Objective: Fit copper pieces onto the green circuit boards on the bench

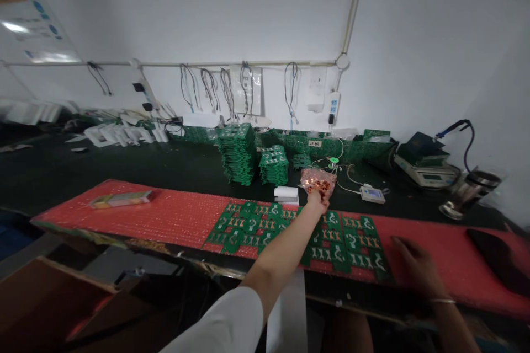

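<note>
While reaching with left hand (317, 201) to bag (307, 177) of copper-coloured parts (318, 185), has right hand (419, 266) near green boards (353, 242). Cannot tell either grip.

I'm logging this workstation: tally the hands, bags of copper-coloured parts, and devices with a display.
Hands: 2 (left hand, right hand)
Bag of copper-coloured parts: 1
Devices with a display: 2 (scale, small white device)
Total: 5

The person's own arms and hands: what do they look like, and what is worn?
The left arm has a short white sleeve; the left hand wears no glove. The right hand, blurred, also looks ungloved, with a thin, pale band around the wrist.
</note>
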Demonstrator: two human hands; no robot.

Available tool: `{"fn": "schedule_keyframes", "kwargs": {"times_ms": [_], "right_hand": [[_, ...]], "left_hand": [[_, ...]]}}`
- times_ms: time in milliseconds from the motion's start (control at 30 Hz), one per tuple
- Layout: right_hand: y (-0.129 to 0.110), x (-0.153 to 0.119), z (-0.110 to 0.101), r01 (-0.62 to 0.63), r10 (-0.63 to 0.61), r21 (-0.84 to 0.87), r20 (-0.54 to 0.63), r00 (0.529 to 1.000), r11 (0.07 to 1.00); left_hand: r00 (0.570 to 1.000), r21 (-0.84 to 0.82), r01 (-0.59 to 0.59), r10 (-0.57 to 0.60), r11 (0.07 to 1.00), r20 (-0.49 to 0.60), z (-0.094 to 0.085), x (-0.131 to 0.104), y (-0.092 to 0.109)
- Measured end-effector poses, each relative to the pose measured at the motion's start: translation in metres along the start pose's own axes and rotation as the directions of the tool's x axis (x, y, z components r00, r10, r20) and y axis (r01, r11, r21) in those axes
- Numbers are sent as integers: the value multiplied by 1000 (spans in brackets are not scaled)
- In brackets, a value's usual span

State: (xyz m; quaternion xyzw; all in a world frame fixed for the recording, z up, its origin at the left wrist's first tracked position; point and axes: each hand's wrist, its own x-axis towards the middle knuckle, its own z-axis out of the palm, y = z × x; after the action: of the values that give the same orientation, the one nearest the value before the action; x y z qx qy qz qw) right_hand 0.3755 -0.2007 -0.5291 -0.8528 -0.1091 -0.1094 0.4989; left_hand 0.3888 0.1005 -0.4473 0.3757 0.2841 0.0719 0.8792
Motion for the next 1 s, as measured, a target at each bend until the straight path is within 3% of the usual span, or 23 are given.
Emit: {"fn": "schedule_keyframes", "kwargs": {"times_ms": [100, 167, 233, 300, 400, 533, 667, 833, 1000], "right_hand": [[-28, -6, -8, -29, 29, 70, -11, 1000, 997], [-56, -23, 3, 74, -76, 63, 29, 997, 995], [-85, -51, 25, 250, -257, 83, 94, 962, 965], [-110, -82, 54, 411, -415, 72, 74, 907, 909], [-132, -120, 89, 507, -508, 56, 8, 861, 860], [-145, -145, 107, 541, -539, -2, -88, 838, 841], [-156, -154, 112, 540, -539, -2, -53, 840, 842], [-166, -162, 120, 556, -556, -27, -55, 829, 831], [-171, -166, 121, 603, -610, -96, -70, 789, 792]], "left_hand": [[991, 51, 124, -126, 991, 50, -12, -40, -11], [982, 98, 151, -160, 984, 99, -25, -73, -25], [971, 160, 163, -187, 974, 152, -42, -106, -40], [957, 249, 103, -164, 963, 238, -62, -134, -52], [965, 239, 20, -82, 971, 249, -90, -160, -61], [976, 251, -44, -12, 967, 218, -116, -173, -60], [982, 234, -57, 12, 971, 191, -131, -180, -59], [981, 114, 46, -66, 992, 182, -144, -192, -54], [956, 76, 132, -147, 988, 254, -153, -200, -47]]}}
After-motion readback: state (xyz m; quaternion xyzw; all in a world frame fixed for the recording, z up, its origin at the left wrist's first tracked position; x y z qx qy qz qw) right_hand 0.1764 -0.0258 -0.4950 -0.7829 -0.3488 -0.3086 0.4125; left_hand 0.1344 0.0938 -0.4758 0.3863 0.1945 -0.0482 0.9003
